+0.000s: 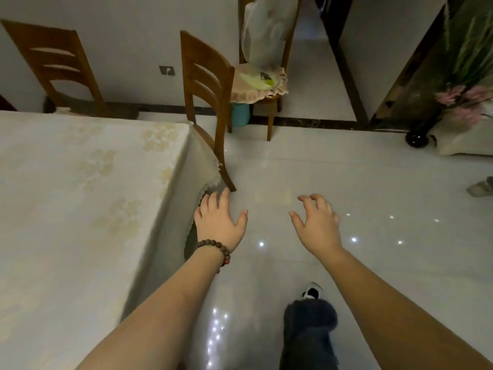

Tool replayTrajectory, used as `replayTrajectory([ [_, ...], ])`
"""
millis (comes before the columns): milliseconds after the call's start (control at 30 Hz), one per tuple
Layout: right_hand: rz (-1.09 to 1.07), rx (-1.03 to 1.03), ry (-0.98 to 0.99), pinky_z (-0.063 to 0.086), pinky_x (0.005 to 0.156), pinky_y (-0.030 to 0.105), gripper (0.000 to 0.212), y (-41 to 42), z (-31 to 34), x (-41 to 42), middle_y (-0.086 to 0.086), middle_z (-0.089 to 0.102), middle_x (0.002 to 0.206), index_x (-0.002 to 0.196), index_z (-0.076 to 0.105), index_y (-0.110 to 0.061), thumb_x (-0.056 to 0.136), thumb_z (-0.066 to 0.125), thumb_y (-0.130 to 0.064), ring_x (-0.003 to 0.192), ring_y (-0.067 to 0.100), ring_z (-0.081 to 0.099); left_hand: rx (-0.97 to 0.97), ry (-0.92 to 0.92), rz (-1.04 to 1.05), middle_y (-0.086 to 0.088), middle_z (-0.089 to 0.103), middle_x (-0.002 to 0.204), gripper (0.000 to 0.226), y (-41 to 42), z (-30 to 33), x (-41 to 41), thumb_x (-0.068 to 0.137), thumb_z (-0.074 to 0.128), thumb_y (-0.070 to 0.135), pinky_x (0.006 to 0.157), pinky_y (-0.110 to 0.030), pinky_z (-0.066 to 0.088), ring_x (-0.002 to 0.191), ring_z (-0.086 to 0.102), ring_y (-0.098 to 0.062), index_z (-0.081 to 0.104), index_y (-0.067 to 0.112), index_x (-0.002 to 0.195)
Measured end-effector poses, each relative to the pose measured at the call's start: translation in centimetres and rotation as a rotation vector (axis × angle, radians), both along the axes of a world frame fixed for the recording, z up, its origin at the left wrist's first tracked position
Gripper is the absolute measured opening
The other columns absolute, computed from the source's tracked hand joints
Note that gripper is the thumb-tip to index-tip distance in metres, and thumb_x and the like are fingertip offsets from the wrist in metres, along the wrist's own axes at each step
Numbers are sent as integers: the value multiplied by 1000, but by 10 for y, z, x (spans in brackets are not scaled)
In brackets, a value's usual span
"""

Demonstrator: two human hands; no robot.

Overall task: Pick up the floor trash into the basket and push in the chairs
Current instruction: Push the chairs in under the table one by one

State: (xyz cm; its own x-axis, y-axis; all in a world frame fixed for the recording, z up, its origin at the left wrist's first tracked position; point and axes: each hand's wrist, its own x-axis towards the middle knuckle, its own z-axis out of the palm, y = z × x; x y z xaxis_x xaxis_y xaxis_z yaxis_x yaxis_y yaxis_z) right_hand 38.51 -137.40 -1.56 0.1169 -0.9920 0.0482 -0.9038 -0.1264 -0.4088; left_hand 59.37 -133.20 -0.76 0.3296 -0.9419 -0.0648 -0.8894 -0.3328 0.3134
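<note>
So both hands are out in front, palms down over the glossy pale tiled floor [346, 169]. The left hand [220, 222], with a brown beaded bracelet [213, 248] on the wrist, has its fingers spread loose and holds nothing; its fingertips sit just beside the foot of the back leg of the brown wooden slat-back chair [205, 84], near but I can't tell if they're touching. The right hand [317, 222] is open too, fingers curled a bit like a claw, empty, hanging over bare floor well apart from that chair. The chair stands upright at the far right corner of the table with the cream floral tablecloth [80, 196], its seat tucked partly under the cloth's hanging edge, backrest facing away from the table toward the open floor, legs running up and down in the view. A second brown wooden slat-back chair [56, 65] stands along the table's far edge near the wall. Beyond is a third wooden chair with a frilly pink cushion [264, 81], and a teal basket [240, 114] sits on the floor partly under it, far from both hands. Can't make out any trash on the floor. A foot in a fuzzy dark grey slipper [309, 316] is at the bottom.
</note>
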Motion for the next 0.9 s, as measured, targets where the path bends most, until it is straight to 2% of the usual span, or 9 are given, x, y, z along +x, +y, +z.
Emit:
replayTrajectory([
  [167, 110, -24, 28, 30, 101, 44, 44, -171, -5, -28, 11, 43, 136, 132, 46, -19, 92, 49, -38, 128, 26, 34, -33, 22, 134, -8, 28, 152, 68, -139, -1, -17, 91, 39, 57, 115, -46, 20, 141, 21, -29, 24, 22, 147],
  [400, 302, -18, 55, 30, 102, 43, 44, -389, 18, -50, 8, 41, 137, 133, 43, -21, 93, 46, -40, 128, 24, 34, -74, 83, 382, -8, 21, 155, 70, -328, 33, -36, 92, 39, 58, 116, -47, 16, 142, 17, -30, 18, 22, 149],
  [633, 485, -24, 45, 32, 100, 43, 43, -532, 32, -21, 7, 42, 136, 131, 45, -22, 92, 48, -40, 127, 24, 35, -93, 46, 535, -7, 25, 153, 71, -444, 53, -41, 91, 39, 59, 114, -46, 19, 140, 22, -29, 19, 23, 148],
  [900, 658, -87, 40, 32, 100, 47, 46, -670, 25, 55, 9, 42, 135, 132, 44, -21, 91, 49, -41, 125, 28, 36, -154, 35, 673, -4, 27, 152, 71, -562, 36, 5, 88, 38, 63, 115, -49, 21, 139, 23, -28, 20, 27, 147],
])
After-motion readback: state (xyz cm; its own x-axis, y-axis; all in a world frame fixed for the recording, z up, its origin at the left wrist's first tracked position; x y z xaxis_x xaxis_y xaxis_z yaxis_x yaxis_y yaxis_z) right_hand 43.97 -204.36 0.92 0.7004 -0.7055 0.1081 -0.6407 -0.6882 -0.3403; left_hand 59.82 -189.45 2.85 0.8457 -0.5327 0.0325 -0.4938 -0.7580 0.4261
